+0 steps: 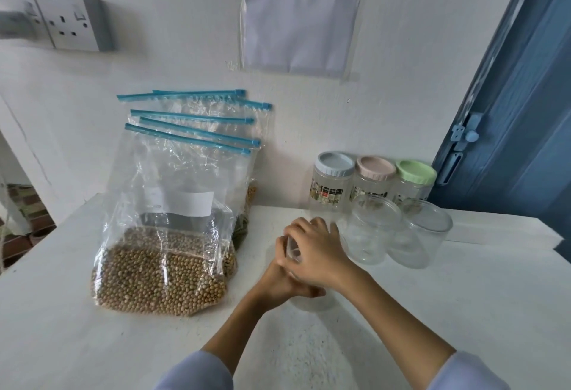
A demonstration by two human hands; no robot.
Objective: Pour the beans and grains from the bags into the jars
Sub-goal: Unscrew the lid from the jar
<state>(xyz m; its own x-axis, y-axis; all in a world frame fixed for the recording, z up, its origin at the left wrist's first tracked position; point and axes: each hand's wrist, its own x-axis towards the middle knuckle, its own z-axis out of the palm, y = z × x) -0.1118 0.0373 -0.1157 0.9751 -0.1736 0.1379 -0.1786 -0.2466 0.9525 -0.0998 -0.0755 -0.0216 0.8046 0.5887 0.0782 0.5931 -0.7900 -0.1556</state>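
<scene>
Under both hands (309,253), gripped, stands a clear jar (312,301).

White table (463,312) against a white wall (417,49); socket (72,23) left, taped paper (301,15) above, blue door (522,117) right

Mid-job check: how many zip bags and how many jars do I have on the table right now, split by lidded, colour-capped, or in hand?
Zip bags, by blue zip strips: 5
Jars with coloured screw lids (grey, pink, green): 3
Clear tubs with clear lids: 2
Clear jar in both hands' grip: 1
Total: 11
</scene>
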